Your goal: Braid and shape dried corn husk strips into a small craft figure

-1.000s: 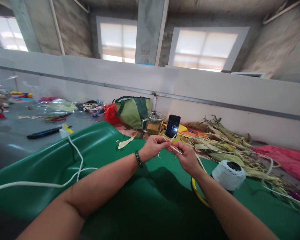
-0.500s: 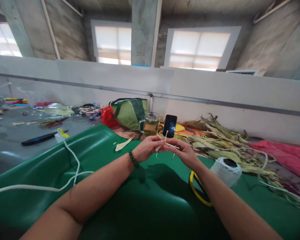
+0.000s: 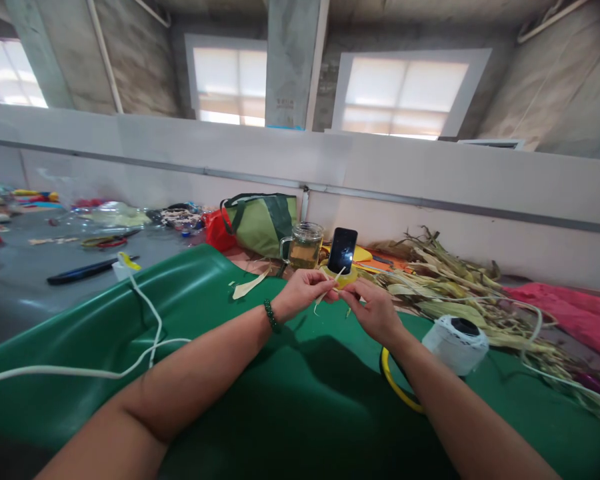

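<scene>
My left hand (image 3: 304,293), with a dark green bead bracelet (image 3: 271,315) at its wrist, pinches thin pale strips of dried husk (image 3: 338,275). Fingertip to fingertip with it, my right hand (image 3: 375,308) is closed on the same husk strips. A few narrow ends stick out above and below the fingers; the part between the fingertips is hidden. Both hands are raised over a green sheet (image 3: 310,400). Behind them a phone (image 3: 343,250) leans upright by a yellow roll of tape (image 3: 347,279), and a glass mug (image 3: 306,247) of amber liquid stands to its left.
Dried corn husks (image 3: 445,273) are heaped at the right, behind a white thread spool (image 3: 456,343). A yellow ring (image 3: 395,383) lies beneath my right forearm. A white cable (image 3: 80,371) crosses the left side. One loose husk piece (image 3: 250,285) and a green bag (image 3: 263,227) lie farther back.
My right hand has turned, its fingers now more curled at the strips. The husk ends between the hands have shifted and point at a different angle. The view has moved slightly.
</scene>
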Demonstrator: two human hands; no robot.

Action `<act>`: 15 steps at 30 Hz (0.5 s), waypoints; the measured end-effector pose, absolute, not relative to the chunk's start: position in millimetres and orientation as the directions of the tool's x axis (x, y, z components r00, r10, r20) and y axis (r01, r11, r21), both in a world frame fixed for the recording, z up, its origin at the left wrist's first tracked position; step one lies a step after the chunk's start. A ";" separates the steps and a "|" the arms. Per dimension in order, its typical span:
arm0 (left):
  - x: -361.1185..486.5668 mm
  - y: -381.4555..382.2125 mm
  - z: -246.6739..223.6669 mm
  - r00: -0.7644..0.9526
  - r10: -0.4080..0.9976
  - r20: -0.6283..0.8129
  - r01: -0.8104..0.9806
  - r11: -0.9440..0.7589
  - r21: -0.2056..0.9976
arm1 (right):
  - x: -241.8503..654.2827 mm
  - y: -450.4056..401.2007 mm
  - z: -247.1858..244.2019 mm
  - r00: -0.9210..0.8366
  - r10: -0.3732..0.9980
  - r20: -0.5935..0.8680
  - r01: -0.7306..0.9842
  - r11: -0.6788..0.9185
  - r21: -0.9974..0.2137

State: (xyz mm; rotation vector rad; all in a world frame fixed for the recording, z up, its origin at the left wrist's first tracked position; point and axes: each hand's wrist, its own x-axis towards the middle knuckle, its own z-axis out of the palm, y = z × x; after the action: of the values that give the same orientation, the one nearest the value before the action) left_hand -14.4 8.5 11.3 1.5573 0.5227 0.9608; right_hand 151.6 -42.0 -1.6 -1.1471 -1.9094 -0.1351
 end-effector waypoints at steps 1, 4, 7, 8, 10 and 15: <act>-14.1 9.0 10.7 0.543 0.781 0.309 -0.166 -0.261 0.951 | 151.9 -42.0 -1.3 -0.190 0.676 0.712 0.767 0.554 -0.322; -16.7 15.0 10.8 0.473 0.797 0.375 -0.121 -0.362 0.924 | 154.3 -43.0 0.8 -0.223 0.736 0.639 0.759 0.542 -0.360; -26.4 26.4 15.4 0.421 0.815 0.397 -0.079 -0.403 0.912 | 157.7 -45.2 4.8 -0.279 0.767 0.578 0.727 0.562 -0.395; -30.2 30.2 17.3 0.445 0.813 0.376 -0.066 -0.389 0.919 | 158.6 -46.1 6.5 -0.257 0.760 0.597 0.724 0.561 -0.402; -36.2 34.9 20.2 0.610 0.746 0.269 -0.010 -0.332 0.943 | 159.3 -47.5 9.5 -0.170 0.716 0.677 0.721 0.559 -0.410; -35.6 26.9 20.5 0.822 0.555 0.131 0.017 -0.253 0.967 | 155.0 -47.8 8.2 -0.243 0.728 0.641 0.691 0.594 -0.412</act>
State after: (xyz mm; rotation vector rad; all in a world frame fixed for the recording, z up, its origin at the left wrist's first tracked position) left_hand -35.6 26.9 20.5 1.7681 0.4413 0.5405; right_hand 155.0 -47.8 8.2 -1.1289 -1.9762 0.0553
